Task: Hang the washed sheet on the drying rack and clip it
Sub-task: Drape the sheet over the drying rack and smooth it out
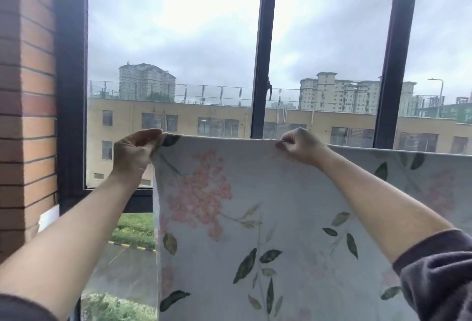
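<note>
Right sleeve (439, 277) nearest you, both arms up. Left hand (135, 151) pinches the sheet (255, 206) at its top-left corner; right hand (300, 147) pinches the top edge further right. Edge runs left-right, taut between them, more cloth trailing right. Rack rail hidden, no clips visible; right hand likely nearer the next clipping spot.

This looks like a home on an upper floor, at an enclosed balcony or window bay. A brick wall (28, 91) stands at the left beside tall dark window frames (260, 52). Through the glass are a yellow block (178, 121), distant towers (146, 80) and a road (122, 264) below. A floral sheet (255, 218) hangs across the window — household laundry.
</note>
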`<action>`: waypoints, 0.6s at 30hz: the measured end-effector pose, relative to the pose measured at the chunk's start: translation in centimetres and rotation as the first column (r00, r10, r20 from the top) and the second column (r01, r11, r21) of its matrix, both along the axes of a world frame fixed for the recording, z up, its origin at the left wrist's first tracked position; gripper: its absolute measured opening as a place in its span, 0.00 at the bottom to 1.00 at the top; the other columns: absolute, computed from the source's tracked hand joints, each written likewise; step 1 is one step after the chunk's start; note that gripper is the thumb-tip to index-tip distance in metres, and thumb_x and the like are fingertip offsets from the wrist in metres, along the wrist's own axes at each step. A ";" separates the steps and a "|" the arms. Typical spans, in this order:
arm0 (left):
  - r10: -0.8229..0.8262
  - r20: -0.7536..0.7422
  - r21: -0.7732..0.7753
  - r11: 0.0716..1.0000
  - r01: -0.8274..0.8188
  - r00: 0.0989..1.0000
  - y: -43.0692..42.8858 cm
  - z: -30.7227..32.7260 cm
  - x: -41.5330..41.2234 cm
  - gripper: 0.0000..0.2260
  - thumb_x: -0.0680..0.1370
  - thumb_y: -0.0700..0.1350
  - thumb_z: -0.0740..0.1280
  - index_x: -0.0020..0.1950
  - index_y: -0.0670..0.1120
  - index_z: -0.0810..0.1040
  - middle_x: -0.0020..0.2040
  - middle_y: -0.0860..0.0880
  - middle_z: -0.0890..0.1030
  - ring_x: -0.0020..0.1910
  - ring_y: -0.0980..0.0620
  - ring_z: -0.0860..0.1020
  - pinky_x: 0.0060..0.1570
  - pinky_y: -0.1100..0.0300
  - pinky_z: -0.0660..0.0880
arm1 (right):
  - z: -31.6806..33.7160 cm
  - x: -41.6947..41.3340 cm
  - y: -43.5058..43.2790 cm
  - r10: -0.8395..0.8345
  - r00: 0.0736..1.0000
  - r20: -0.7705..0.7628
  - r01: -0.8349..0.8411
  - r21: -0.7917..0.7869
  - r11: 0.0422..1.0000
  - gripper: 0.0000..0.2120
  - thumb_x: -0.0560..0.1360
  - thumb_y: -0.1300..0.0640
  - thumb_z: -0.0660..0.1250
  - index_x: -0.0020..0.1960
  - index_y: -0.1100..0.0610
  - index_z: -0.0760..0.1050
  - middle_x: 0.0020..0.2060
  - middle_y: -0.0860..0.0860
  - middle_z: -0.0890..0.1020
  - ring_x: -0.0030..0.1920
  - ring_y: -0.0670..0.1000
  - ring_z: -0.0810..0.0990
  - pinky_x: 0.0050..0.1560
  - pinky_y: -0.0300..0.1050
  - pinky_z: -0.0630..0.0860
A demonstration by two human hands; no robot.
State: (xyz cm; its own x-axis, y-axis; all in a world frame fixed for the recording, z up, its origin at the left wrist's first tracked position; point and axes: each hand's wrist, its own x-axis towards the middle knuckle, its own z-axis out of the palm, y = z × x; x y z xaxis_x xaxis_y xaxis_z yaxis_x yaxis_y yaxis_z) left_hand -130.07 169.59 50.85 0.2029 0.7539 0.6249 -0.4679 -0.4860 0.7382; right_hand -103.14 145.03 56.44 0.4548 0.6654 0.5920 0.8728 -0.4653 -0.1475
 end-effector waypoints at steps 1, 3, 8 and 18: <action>0.016 -0.005 0.022 1.000 -0.016 1.000 -0.2 -0.1 0.1 0.06 0.72 0.40 0.74 0.44 0.50 0.82 0.34 0.63 0.82 0.37 0.66 0.80 0.39 0.74 0.75 | -0.1 -0.1 0.0 0.019 1.000 -0.002 -0.019 0.015 1.000 0.16 0.76 0.52 0.65 0.31 0.56 0.71 0.26 0.47 0.73 0.37 0.55 0.75 0.44 0.50 0.74; 0.022 -0.035 0.024 0.999 -0.021 0.999 -0.1 -0.4 0.2 0.05 0.72 0.42 0.74 0.45 0.51 0.83 0.35 0.63 0.83 0.41 0.63 0.80 0.43 0.73 0.76 | -0.5 -0.2 0.1 0.018 1.000 -0.004 -0.018 0.003 1.000 0.16 0.77 0.51 0.64 0.31 0.52 0.71 0.28 0.47 0.75 0.39 0.55 0.77 0.47 0.50 0.73; -0.076 -0.104 -0.021 0.997 0.074 0.992 0.0 -0.1 -0.5 0.13 0.77 0.35 0.63 0.46 0.49 0.84 0.40 0.54 0.85 0.47 0.50 0.80 0.51 0.60 0.78 | -2.0 -2.3 0.3 -0.087 0.980 0.177 0.068 0.112 0.991 0.07 0.76 0.58 0.63 0.51 0.53 0.78 0.51 0.52 0.80 0.55 0.57 0.77 0.58 0.52 0.66; -0.051 -0.371 0.519 0.816 0.253 0.927 -7.7 2.4 0.0 0.15 0.74 0.32 0.68 0.57 0.46 0.79 0.39 0.67 0.81 0.44 0.67 0.81 0.43 0.74 0.75 | -8.0 -15.3 4.6 0.364 0.870 -0.334 -0.339 0.131 0.931 0.24 0.65 0.32 0.64 0.54 0.46 0.71 0.44 0.42 0.80 0.45 0.45 0.79 0.46 0.46 0.79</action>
State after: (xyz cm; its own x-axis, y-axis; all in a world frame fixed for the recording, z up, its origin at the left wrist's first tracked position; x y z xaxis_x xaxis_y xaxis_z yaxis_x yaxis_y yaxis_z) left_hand -130.04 161.93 53.25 0.5516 0.2456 0.7971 -0.3527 -0.7973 0.4898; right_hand -118.44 149.66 48.41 0.3818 0.7850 0.4878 0.8641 -0.1159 -0.4899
